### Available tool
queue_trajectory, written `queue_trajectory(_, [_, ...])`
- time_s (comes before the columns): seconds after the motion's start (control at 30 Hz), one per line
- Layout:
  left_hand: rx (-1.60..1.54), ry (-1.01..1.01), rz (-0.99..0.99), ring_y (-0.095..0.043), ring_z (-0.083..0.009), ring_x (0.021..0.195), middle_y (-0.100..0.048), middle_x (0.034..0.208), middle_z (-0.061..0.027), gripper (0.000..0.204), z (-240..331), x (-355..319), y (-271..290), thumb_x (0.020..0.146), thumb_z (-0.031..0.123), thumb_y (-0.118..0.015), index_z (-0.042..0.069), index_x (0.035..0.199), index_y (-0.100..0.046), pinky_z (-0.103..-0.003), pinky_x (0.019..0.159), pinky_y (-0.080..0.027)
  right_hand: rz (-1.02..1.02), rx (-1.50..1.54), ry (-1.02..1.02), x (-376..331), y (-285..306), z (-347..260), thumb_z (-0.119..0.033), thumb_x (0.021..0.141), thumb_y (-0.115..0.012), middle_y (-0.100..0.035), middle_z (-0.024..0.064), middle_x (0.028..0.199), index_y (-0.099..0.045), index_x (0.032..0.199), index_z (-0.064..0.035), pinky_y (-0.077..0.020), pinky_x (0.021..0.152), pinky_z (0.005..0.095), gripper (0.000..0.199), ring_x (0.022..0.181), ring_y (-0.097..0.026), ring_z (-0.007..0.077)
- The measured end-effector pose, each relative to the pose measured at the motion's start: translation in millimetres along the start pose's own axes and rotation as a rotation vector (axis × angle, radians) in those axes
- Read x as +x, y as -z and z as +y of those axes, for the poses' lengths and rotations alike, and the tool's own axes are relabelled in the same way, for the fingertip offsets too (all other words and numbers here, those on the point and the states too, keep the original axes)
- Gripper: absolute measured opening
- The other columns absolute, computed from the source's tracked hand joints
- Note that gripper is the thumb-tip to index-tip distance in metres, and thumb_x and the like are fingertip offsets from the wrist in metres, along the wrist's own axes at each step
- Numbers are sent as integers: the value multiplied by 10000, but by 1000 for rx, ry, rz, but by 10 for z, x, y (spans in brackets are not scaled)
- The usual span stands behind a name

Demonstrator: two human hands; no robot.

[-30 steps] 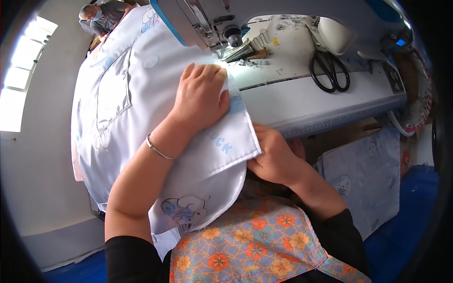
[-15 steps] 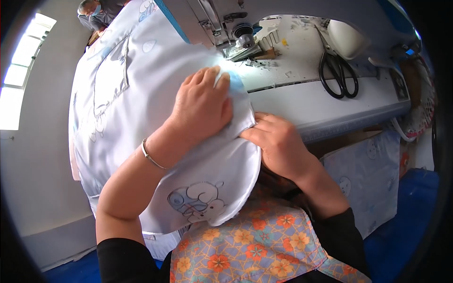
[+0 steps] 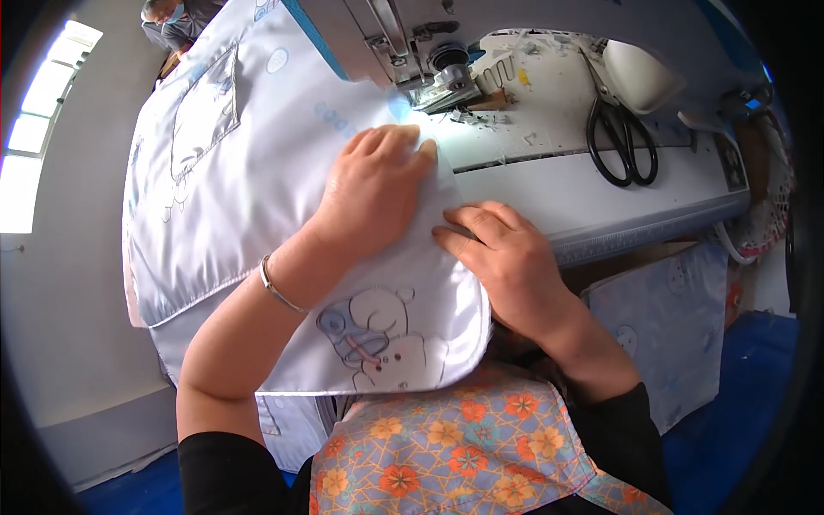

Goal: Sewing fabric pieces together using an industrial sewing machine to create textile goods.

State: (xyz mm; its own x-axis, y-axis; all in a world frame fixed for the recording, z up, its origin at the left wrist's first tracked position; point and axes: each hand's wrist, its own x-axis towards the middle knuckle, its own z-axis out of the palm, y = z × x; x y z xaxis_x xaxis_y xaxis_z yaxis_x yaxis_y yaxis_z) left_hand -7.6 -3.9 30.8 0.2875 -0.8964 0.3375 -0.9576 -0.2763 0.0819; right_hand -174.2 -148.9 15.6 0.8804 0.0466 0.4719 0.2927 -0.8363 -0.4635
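Note:
A pale blue-white fabric piece (image 3: 257, 172) with cartoon bear prints lies over the sewing table and hangs toward my lap. My left hand (image 3: 373, 184) presses flat on it, fingers pointing at the sewing machine head (image 3: 412, 47), a thin bracelet on the wrist. My right hand (image 3: 506, 253) rests on the fabric's right edge at the table's front, fingers laid on the cloth. A rounded corner of the fabric (image 3: 403, 352) with a bear print lies over my lap.
Black scissors (image 3: 622, 129) lie on the white sewing table (image 3: 584, 197) to the right, beside a white curved lamp or cover (image 3: 639, 73). More printed fabric (image 3: 669, 318) hangs below the table at right. Another person (image 3: 172, 21) sits far back left.
The fabric has been turned and smoothed, with the bear-print corner brought down onto my lap. My right hand came out from under the cloth and now lies on top of its edge.

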Motion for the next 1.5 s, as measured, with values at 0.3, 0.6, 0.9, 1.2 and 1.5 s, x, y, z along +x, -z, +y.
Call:
queue_trajectory(0.3, [15, 81, -66, -604, -302, 1119, -628, 1159, -127, 411, 21, 81, 47, 815, 80, -588, 19, 1217, -651, -401, 935, -517, -18, -28, -27, 52, 32, -13, -82, 804, -612, -677, 100, 1187, -732, 1094, -58, -544, 939, 378, 315, 1115, -651, 284])
queue_trajectory(0.6, [13, 175, -54, -603, -317, 1131, -625, 1167, -159, 434, -26, 153, 76, 827, 133, -639, -23, 1232, -633, -401, 937, -522, -48, -54, 5, 195, 12, 9, -34, 824, -563, -679, 128, 1234, -718, 1134, -55, -534, 960, 402, 347, 1145, -652, 308])
queue_trajectory(0.9, [-79, 285, 15, -515, -384, 1305, -576, 1338, -266, 589, 218, 40, -11, 871, 338, -685, -101, 1250, -585, -461, 1085, -410, -65, 121, 18, 138, 193, 250, 54, 803, -610, -690, 187, 1178, -709, 1139, -36, -548, 929, 423, 362, 1099, -668, 363])
queue_trajectory(1.2, [-10, 236, 24, -486, -312, 1358, -552, 1411, -210, 573, -190, -64, -136, 801, 243, -651, -52, 1289, -595, -459, 1110, -386, 172, -312, -470, -180, 1208, 1280, -55, 917, -675, -694, 106, 1092, -662, 1225, -36, -528, 826, 302, 309, 914, -678, 198])
queue_trajectory(1.5, [-12, 418, 27, -388, -316, 1436, -486, 1465, -229, 699, -2, -52, -132, 789, 360, -672, -103, 1300, -552, -624, 1139, -305, -18, -335, -574, -19, 1153, 1286, -39, 875, -676, -656, 84, 1090, -618, 1321, -88, -531, 793, 313, 453, 826, -599, 185])
